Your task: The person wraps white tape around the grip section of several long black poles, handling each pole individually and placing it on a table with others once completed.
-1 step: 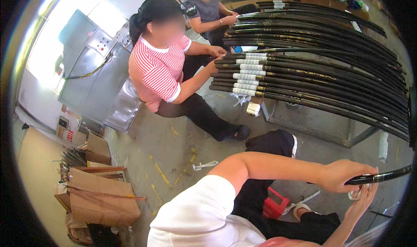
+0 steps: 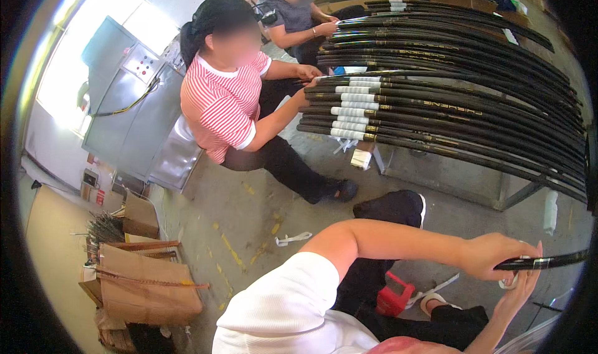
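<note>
Compared with the earlier frame, the co-worker in a striped shirt is staying seated in nearly the same pose, while at the far right the black rod is lying flatter and a little lower between the person's hands. The left hand is closing around the rod's near end, and the right hand is pressing its fingers to the rod from below, just beside a white ring; which hand is carrying the ring, I cannot tell. Counting from the left, one grey cabinet is standing by one bright window, two cardboard boxes are sitting below, two co-workers are bending over rod ends, and one red plastic object is resting near the person's legs. The stacked rods, several bearing white wraps, are lying too close together to count. They are covering a metal-framed surface, and yellow marks and a white strip are showing on the grey floor.
</note>
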A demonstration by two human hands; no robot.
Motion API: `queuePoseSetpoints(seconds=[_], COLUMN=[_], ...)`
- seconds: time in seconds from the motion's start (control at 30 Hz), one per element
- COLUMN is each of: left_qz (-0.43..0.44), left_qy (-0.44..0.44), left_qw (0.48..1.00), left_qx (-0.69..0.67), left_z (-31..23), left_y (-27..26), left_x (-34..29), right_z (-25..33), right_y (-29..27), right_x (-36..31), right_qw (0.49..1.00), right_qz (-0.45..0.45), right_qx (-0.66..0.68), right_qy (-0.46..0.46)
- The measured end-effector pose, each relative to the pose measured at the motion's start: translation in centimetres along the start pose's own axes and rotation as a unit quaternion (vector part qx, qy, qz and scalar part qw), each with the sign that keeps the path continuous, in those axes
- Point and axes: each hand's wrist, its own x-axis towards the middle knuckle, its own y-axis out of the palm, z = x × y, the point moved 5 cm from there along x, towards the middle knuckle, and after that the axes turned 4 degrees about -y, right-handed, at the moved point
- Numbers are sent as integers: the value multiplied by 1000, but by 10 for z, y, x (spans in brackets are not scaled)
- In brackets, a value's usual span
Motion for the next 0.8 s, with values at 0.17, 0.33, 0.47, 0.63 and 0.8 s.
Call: queuePoseSetpoints(seconds=[0.17, 0.33, 0.47, 0.63, 0.8], left_qz=[59, 51, 9, -41, -50], left_qy=[-11, -6, -5, -28, -67], left_qw=[997, 997, 999, 997, 994], left_qx=[-45, -56, -50, -57, -65], left_z=[23, 19, 19, 19, 17], left_y=[22, 18, 9, -2, -8], left_x=[-12, -20, -17, -15, -16], right_z=[-11, -42, -45, -45, -28], right_y=[4, -6, 14, 10, 18], right_x=[3, 12, 15, 19, 12], right_qw=[999, 996, 999, 999, 1000], right_qz=[-11, 19, 3, 39, 15], right_qx=[32, -83, 40, 22, 4], right_qy=[41, -5, -13, -24, -26])
